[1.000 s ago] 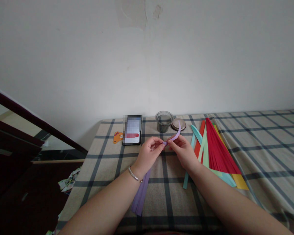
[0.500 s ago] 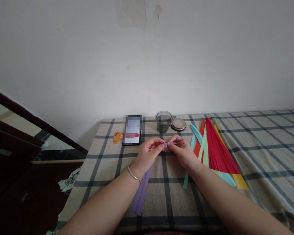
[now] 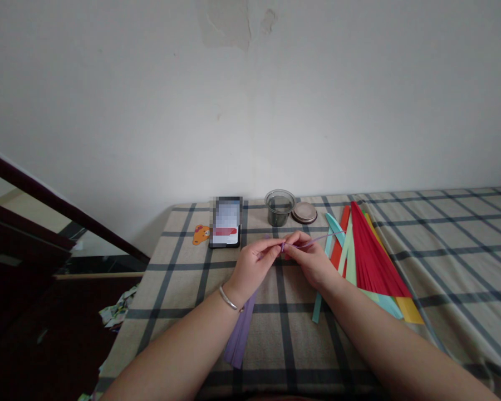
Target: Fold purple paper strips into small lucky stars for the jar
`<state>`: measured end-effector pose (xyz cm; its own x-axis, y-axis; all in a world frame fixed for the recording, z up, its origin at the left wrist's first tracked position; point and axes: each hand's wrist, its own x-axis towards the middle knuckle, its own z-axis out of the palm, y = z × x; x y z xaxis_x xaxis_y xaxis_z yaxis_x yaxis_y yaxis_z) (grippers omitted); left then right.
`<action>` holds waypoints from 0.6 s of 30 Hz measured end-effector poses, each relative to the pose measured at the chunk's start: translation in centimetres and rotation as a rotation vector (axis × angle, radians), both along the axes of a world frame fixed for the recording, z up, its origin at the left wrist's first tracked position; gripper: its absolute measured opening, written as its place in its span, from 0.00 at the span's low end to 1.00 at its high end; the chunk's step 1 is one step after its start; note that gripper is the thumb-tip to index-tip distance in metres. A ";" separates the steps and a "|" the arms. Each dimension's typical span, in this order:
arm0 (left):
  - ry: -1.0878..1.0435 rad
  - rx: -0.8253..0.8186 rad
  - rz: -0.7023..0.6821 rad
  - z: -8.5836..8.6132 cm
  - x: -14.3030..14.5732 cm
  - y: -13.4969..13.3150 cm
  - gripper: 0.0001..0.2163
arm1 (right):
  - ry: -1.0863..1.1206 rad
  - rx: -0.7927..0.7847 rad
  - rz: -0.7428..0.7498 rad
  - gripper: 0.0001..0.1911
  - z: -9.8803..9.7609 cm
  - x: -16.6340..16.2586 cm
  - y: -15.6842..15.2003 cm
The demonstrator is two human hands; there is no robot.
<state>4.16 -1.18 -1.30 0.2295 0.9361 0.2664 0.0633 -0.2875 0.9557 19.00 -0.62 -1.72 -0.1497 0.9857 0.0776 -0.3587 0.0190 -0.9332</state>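
Note:
Both hands meet over the middle of the checked cloth, pinching one thin purple paper strip [image 3: 317, 240]. My left hand [image 3: 254, 260], with a silver bangle on its wrist, has thumb and forefinger closed on the strip's small knotted or folded end. My right hand [image 3: 311, 259] is pinched on the same strip, whose free length sticks out to the right over the coloured strips. Below my left wrist lies a bundle of purple paper strips [image 3: 240, 337] on the cloth. Fingers partly hide the end being worked.
Behind the hands stand a clear plastic cup [image 3: 279, 207] and a round lid [image 3: 304, 212]. A phone [image 3: 226, 223] and a bear cutout [image 3: 200, 235] are at the left. Red paper strips [image 3: 371, 262] fan out at the right among orange, green, blue and yellow ones. A wall rises behind.
The purple strip's free end now reaches further right, past my right hand. The piece between the fingertips looks narrower and turned. Both hands stay in nearly the same place.

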 end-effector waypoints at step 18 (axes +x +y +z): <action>0.161 0.102 0.110 -0.3 -0.1 0.0 0.10 | -0.115 -0.103 -0.051 0.16 -0.1 -0.1 0.1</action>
